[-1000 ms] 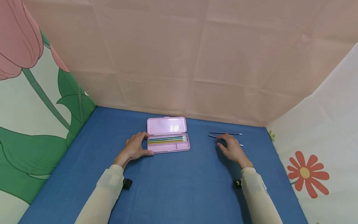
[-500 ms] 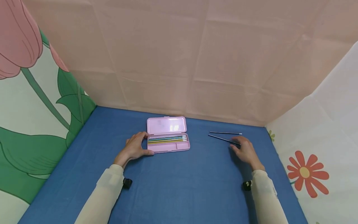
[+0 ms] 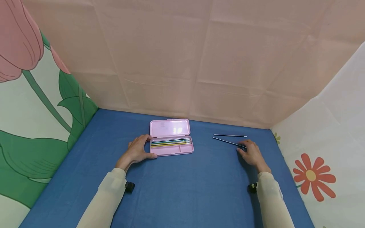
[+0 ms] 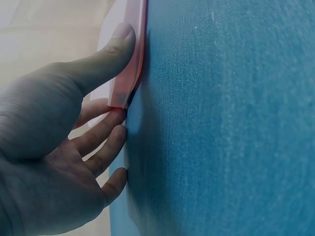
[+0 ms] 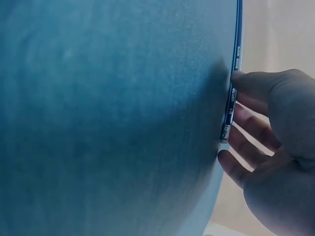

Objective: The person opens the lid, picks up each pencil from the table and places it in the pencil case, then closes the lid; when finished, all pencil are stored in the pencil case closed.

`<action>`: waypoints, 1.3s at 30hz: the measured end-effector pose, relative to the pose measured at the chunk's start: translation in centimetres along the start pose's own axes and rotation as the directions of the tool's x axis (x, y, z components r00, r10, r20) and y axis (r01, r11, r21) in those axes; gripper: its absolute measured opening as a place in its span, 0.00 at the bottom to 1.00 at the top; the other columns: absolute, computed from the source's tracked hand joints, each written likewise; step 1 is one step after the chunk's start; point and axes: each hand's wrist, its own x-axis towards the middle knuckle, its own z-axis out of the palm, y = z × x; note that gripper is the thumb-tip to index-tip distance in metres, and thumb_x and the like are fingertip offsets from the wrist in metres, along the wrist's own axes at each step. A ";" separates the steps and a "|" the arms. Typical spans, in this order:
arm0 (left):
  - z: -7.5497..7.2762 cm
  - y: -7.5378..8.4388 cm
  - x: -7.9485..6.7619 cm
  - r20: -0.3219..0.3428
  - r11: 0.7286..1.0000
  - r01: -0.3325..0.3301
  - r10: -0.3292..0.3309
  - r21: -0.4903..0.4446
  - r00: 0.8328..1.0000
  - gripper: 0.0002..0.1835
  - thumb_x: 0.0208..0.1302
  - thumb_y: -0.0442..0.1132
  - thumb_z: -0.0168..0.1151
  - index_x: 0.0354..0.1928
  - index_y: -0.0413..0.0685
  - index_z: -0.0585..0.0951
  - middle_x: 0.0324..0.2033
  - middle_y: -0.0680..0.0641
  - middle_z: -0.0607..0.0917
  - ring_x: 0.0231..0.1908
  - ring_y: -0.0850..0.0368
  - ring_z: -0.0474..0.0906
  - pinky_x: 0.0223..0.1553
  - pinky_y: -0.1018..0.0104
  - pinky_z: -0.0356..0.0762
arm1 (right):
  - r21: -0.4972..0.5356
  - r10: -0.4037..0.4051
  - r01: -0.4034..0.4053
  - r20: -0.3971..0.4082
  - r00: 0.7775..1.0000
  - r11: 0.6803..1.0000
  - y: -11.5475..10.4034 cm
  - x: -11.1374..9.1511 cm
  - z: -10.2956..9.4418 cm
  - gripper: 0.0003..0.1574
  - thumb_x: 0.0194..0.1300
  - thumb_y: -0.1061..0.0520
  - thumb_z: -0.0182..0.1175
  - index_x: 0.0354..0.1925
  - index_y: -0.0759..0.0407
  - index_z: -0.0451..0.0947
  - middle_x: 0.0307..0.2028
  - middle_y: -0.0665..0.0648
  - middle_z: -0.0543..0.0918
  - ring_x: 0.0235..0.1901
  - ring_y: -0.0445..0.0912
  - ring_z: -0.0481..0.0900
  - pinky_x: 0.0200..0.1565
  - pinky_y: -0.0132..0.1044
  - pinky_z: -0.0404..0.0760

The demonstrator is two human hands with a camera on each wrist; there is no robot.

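A pink pencil case [image 3: 186, 149] lies with its lid raised at the back middle of the blue table. Several pencils [image 3: 168, 143] sit side by side in its upper compartment. My left hand [image 3: 136, 149] holds the case's left end, thumb along the front edge and fingers at the far side. Off to the right, my right hand [image 3: 251, 154] pinches a dark pencil [image 5: 238, 51] near its eraser end, thumb on one side and fingers on the other. This pencil points left and lies close over the cloth. Behind it is a second dark pencil [image 3: 228, 135], untouched.
The blue cloth [image 3: 185, 190] covers the table. A beige sheet [image 3: 182, 63] rises along the back edge. Printed sheets stand at both sides, with a tulip [image 3: 20, 34] on the left and a red flower [image 3: 313, 177] on the right.
My right hand has moved right along the pencil, from its middle to its eraser end, and now pinches it there. The left hand and pencil case have stayed put.
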 end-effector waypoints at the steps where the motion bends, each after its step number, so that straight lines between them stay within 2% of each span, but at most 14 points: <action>1: 0.0 0.0 0.0 0.000 1.000 0.000 0.000 -0.001 1.000 0.44 0.61 0.51 0.89 0.73 0.43 0.77 0.75 0.33 0.79 0.77 0.30 0.71 0.77 0.24 0.58 | -0.006 -0.005 0.005 -0.001 1.000 1.000 0.0 0.0 0.0 0.21 0.79 0.62 0.68 0.64 0.73 0.85 0.62 0.79 0.85 0.66 0.77 0.80 0.70 0.76 0.75; 10: 0.0 0.1 -0.1 0.001 1.000 0.000 0.000 0.000 1.000 0.44 0.61 0.50 0.89 0.73 0.43 0.77 0.75 0.33 0.79 0.77 0.29 0.71 0.77 0.24 0.58 | -0.011 -0.021 0.020 -0.014 1.000 1.000 0.0 -0.2 0.1 0.10 0.76 0.65 0.69 0.51 0.71 0.89 0.50 0.74 0.88 0.54 0.72 0.85 0.60 0.72 0.81; 14: -0.1 0.1 -0.1 0.000 1.000 0.000 0.000 0.000 1.000 0.44 0.61 0.50 0.88 0.73 0.43 0.77 0.75 0.33 0.79 0.77 0.29 0.71 0.77 0.24 0.58 | -0.019 -0.009 0.009 -0.013 1.000 1.000 -0.1 -0.2 0.1 0.06 0.76 0.65 0.69 0.47 0.69 0.90 0.47 0.72 0.88 0.52 0.70 0.85 0.58 0.70 0.80; 18: -0.1 0.2 -0.1 0.005 1.000 0.004 -0.004 -0.004 1.000 0.44 0.62 0.50 0.88 0.74 0.43 0.76 0.75 0.32 0.79 0.77 0.29 0.71 0.77 0.24 0.58 | -0.021 0.011 -0.011 -0.003 1.000 1.000 -0.1 -0.3 0.1 0.06 0.77 0.65 0.69 0.46 0.68 0.90 0.48 0.71 0.89 0.53 0.69 0.84 0.60 0.70 0.81; 20: -0.1 0.2 -0.1 0.007 1.000 0.007 -0.007 -0.005 1.000 0.44 0.62 0.50 0.88 0.74 0.43 0.76 0.75 0.32 0.79 0.77 0.29 0.70 0.78 0.24 0.58 | -0.020 0.015 -0.016 -0.001 1.000 1.000 -0.2 -0.3 0.1 0.06 0.77 0.65 0.69 0.46 0.68 0.90 0.47 0.71 0.88 0.51 0.67 0.84 0.57 0.68 0.82; 25: -0.1 0.3 -0.2 0.009 1.000 0.010 -0.010 -0.008 1.000 0.44 0.61 0.50 0.89 0.74 0.43 0.76 0.75 0.32 0.79 0.77 0.29 0.70 0.78 0.24 0.57 | -0.026 0.010 -0.011 -0.012 1.000 1.000 -0.3 -0.5 0.1 0.04 0.78 0.65 0.68 0.45 0.67 0.89 0.42 0.67 0.87 0.40 0.58 0.82 0.46 0.57 0.82; 30: -0.1 0.3 -0.2 0.008 1.000 0.007 -0.007 -0.004 1.000 0.44 0.62 0.50 0.88 0.74 0.43 0.76 0.75 0.32 0.79 0.76 0.29 0.71 0.77 0.25 0.58 | -0.029 -0.016 0.015 -0.041 0.999 0.999 -0.6 -0.5 0.1 0.04 0.77 0.65 0.69 0.44 0.66 0.90 0.39 0.64 0.86 0.38 0.54 0.81 0.42 0.50 0.79; 35: -0.2 0.3 -0.2 0.008 1.000 0.000 0.000 0.005 1.000 0.44 0.61 0.49 0.89 0.73 0.42 0.77 0.73 0.32 0.80 0.75 0.29 0.72 0.76 0.24 0.60 | -0.026 -0.059 0.057 -0.077 0.995 0.998 -1.4 -0.2 0.2 0.03 0.77 0.65 0.70 0.45 0.65 0.90 0.39 0.63 0.87 0.38 0.53 0.81 0.42 0.50 0.79; 39: -0.2 0.4 -0.2 0.008 1.000 0.008 -0.008 0.003 1.000 0.44 0.61 0.49 0.89 0.74 0.43 0.77 0.74 0.32 0.80 0.75 0.29 0.72 0.76 0.24 0.59 | -0.019 -0.105 0.104 -0.100 0.989 0.994 -2.3 0.2 0.4 0.03 0.77 0.66 0.69 0.45 0.66 0.90 0.40 0.64 0.88 0.39 0.55 0.83 0.45 0.54 0.81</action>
